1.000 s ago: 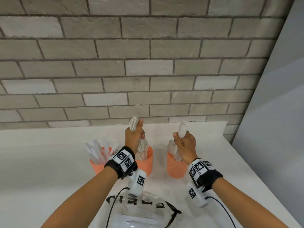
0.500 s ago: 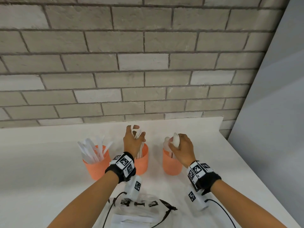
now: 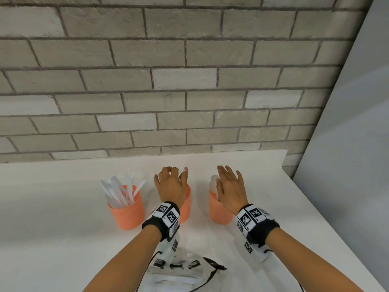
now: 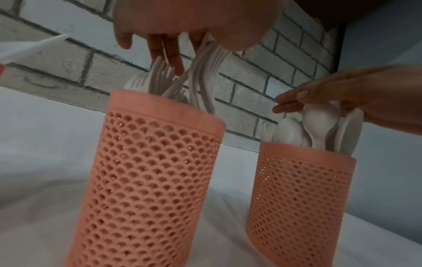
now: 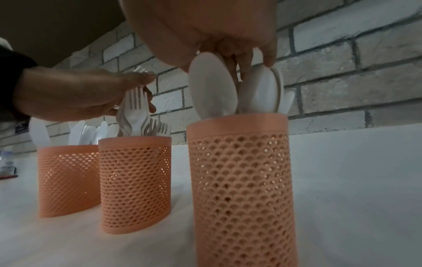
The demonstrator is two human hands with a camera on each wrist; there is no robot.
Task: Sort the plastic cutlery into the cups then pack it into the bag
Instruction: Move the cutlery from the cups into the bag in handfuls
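Three orange mesh cups stand in a row on the white table. White knives [image 3: 120,192] fill the left cup [image 3: 127,213]. My left hand [image 3: 171,173] hovers over the middle cup [image 4: 148,171] with its fingers spread, touching the tops of the forks [image 5: 134,112] that stand in it. Flat on the spoons [image 5: 212,90] in the right cup [image 5: 242,189] lies my right hand [image 3: 228,175], its fingers straight. A clear drawstring bag [image 3: 181,277] lies on the table near me, under my left forearm.
A brick wall [image 3: 189,81] runs right behind the table. A grey panel [image 3: 347,144] closes off the right side, by the table's right edge [image 3: 315,207]. Bare table surface stretches left of the knife cup.
Both hands have come down from above the cups. The forks and the spoon that they gripped now stand in the middle and right cups, and the fingers have opened.
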